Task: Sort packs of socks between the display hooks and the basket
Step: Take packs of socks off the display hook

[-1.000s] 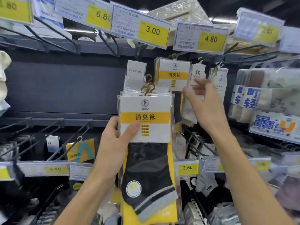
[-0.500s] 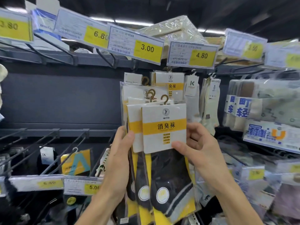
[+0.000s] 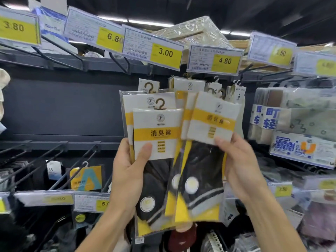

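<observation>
Because both hands carry several slick cellophane packs at once, the likeliest trouble is a pack sliding out of the fan and dropping among the stock below. The left hand [image 3: 130,171] clamps a small stack of deodorising sock packs [image 3: 157,135], thumb pressed flat on the white header card of the front one, fingers hidden behind. The right hand [image 3: 238,164] holds a second bundle of sock packs [image 3: 209,124], tilted to the right and blurred, with the thumb on the lower edge of the card and the palm along the side of the wrappers. The two bundles overlap in the middle, so a pull on one could drag a pack from the other.

A second risk, in my judgement, lies in the little brown hanger hooks [image 3: 161,104] at the top of the cards: they sit at different heights and could snag each other or miss a display hook if several were threaded together. The same yellow-banded packs already hang on the display hook [image 3: 189,84] under the 4.80 price tag [image 3: 214,60], just behind the held bundles.

Both forearms rise from the bottom edge, wrists roughly level, palms turned inward toward each other in front of the shelving. No basket is in view.
</observation>
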